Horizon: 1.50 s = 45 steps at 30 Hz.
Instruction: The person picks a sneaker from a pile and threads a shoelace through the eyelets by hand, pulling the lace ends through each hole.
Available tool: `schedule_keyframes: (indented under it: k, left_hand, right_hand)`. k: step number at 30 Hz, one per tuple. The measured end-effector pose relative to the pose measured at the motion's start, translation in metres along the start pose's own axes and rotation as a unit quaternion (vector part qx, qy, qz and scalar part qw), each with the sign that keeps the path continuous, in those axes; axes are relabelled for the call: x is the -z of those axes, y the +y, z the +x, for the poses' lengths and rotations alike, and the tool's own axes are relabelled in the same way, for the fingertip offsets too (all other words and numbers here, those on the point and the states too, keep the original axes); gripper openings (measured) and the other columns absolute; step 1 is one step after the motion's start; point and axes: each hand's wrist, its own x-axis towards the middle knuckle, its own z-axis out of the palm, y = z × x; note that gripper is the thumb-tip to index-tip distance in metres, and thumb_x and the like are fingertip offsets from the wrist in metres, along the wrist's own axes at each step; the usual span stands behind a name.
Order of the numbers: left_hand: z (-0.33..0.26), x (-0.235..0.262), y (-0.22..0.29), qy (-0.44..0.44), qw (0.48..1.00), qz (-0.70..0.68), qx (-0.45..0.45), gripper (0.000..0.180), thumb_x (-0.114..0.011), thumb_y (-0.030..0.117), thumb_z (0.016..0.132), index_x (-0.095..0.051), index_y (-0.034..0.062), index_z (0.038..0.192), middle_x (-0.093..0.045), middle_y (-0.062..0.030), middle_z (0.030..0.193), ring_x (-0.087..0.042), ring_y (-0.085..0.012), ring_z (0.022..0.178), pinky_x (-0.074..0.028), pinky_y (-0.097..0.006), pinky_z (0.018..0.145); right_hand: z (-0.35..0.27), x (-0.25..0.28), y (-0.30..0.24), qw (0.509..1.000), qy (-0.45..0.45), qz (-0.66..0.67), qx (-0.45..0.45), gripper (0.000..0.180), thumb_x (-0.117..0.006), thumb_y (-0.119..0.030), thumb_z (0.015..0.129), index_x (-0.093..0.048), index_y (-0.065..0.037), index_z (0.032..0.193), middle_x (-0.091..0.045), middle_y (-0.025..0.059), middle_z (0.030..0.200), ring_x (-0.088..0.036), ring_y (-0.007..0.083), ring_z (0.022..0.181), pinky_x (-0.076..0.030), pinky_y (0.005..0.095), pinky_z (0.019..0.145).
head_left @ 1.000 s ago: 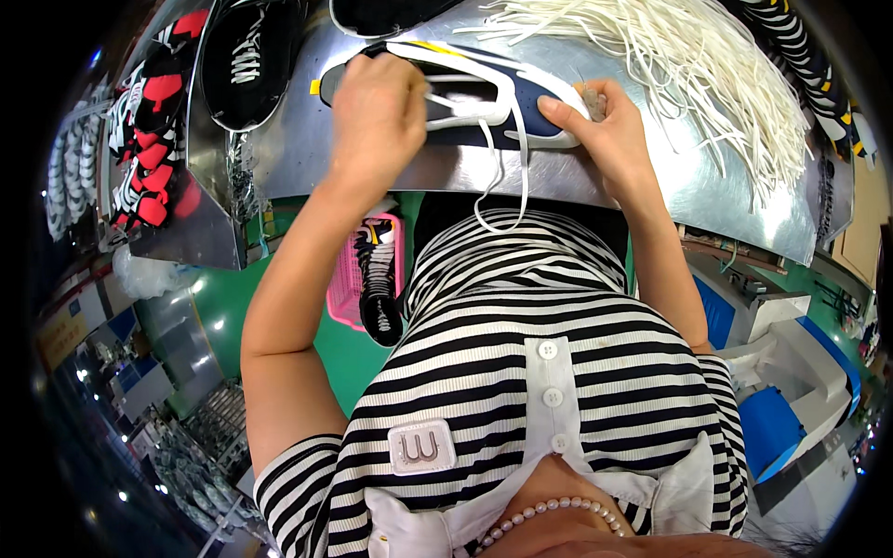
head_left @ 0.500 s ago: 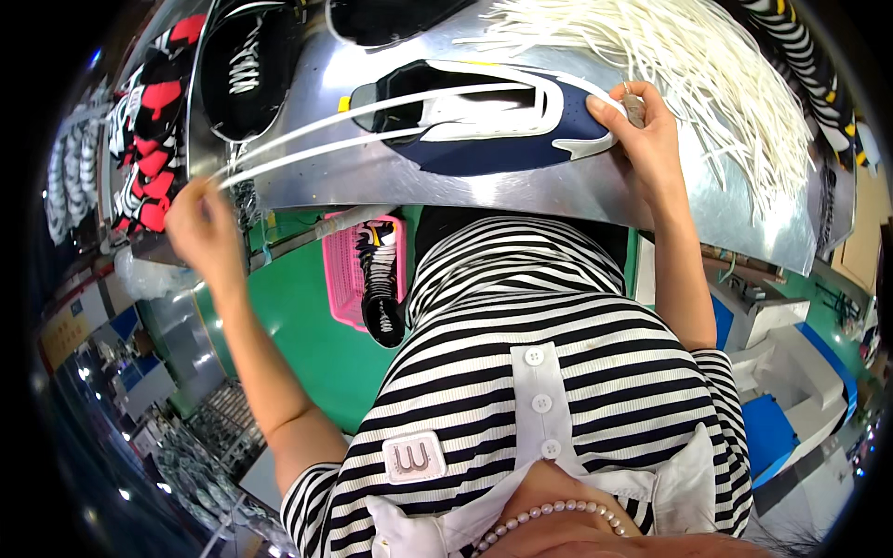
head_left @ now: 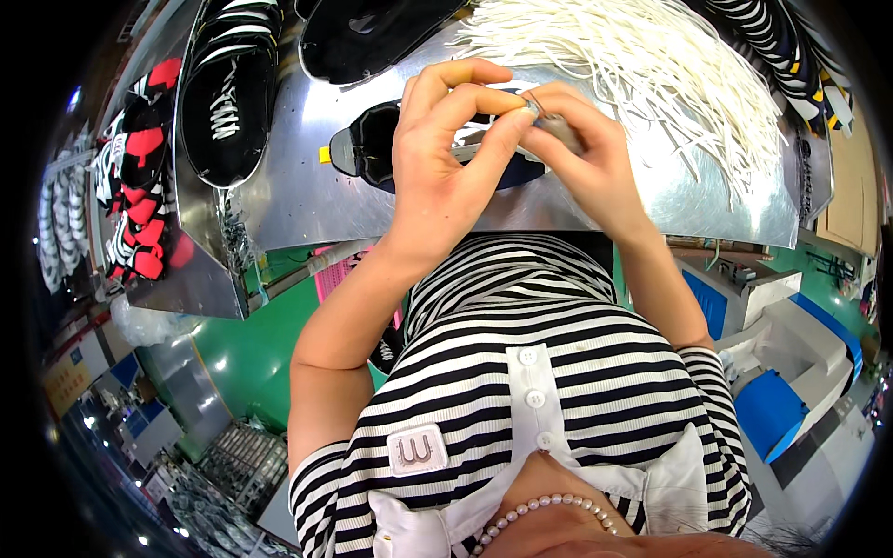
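Observation:
My left hand [head_left: 456, 149] and my right hand [head_left: 588, 153] meet above a navy and white shoe upper [head_left: 521, 177] on the metal table. Thumb and forefinger of the left hand are pinched together, touching the right fingertips; what lies between them is too small to make out. In my right hand is a small tool [head_left: 565, 135] with a rounded grey-brown handle and a thin metal shaft. Both hands hide most of the upper's middle and toe. Its dark padded heel opening shows to the left, beside a yellow tab [head_left: 325, 154].
A big heap of white shoelaces [head_left: 642, 74] covers the table's right side. Black shoe uppers [head_left: 228, 116] are stacked at the left, and another black upper [head_left: 363, 37] lies at the back. Below the table's edge, a pink basket [head_left: 332, 277] is partly hidden by my left arm.
My left hand, which was pulling two long white laces out to the left, has come back to my right hand. The right hand has moved left over the upper.

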Motion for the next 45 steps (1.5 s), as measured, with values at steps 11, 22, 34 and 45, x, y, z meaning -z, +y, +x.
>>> schedule_keyframes:
  k: [11,22,34,45]
  left_hand:
    - [0.002,0.038,-0.058,-0.188,0.768,-0.219,0.571,0.049,-0.060,0.044,0.096,-0.066,-0.0019,0.111,-0.069,-0.0091,0.099,-0.065,-0.0161,0.091,-0.050,-0.028,0.083]
    - [-0.012,-0.003,-0.048,-0.026,0.917,-0.129,0.377,0.018,-0.073,0.015,0.086,-0.071,-0.0020,0.093,-0.072,-0.0048,0.082,-0.067,-0.0110,0.069,-0.052,-0.024,0.063]
    - [-0.022,-0.009,-0.056,0.017,0.951,-0.060,0.304,0.021,-0.076,0.013,0.084,-0.072,-0.0043,0.095,-0.073,-0.0051,0.089,-0.067,-0.0097,0.076,-0.052,-0.025,0.070]
    - [-0.037,-0.011,-0.051,-0.023,0.993,0.054,0.100,0.014,-0.060,0.005,0.094,-0.069,-0.0062,0.096,-0.072,-0.0068,0.091,-0.066,-0.0138,0.081,-0.050,-0.028,0.074]
  right_hand:
    - [0.012,-0.024,0.043,0.965,0.048,0.042,-0.253,0.033,-0.078,-0.015,0.080,-0.067,-0.002,0.108,-0.073,0.0082,0.084,-0.068,0.0118,0.076,-0.051,0.0248,0.066]
    - [0.012,-0.026,0.041,0.970,0.007,-0.173,-0.170,0.051,-0.079,-0.023,0.076,-0.059,-0.002,0.118,-0.072,0.0120,0.083,-0.070,0.0285,0.078,-0.053,0.0382,0.071]
    - [0.002,-0.001,0.031,0.972,-0.050,-0.217,-0.076,0.018,-0.063,-0.022,0.089,-0.061,-0.005,0.094,-0.067,0.0143,0.073,-0.066,0.0343,0.070,-0.050,0.0432,0.065]
    - [0.021,-0.015,0.018,0.937,-0.160,-0.302,-0.076,0.027,-0.060,-0.014,0.090,-0.052,0.003,0.110,-0.066,0.0207,0.076,-0.065,0.0394,0.075,-0.049,0.0460,0.067]
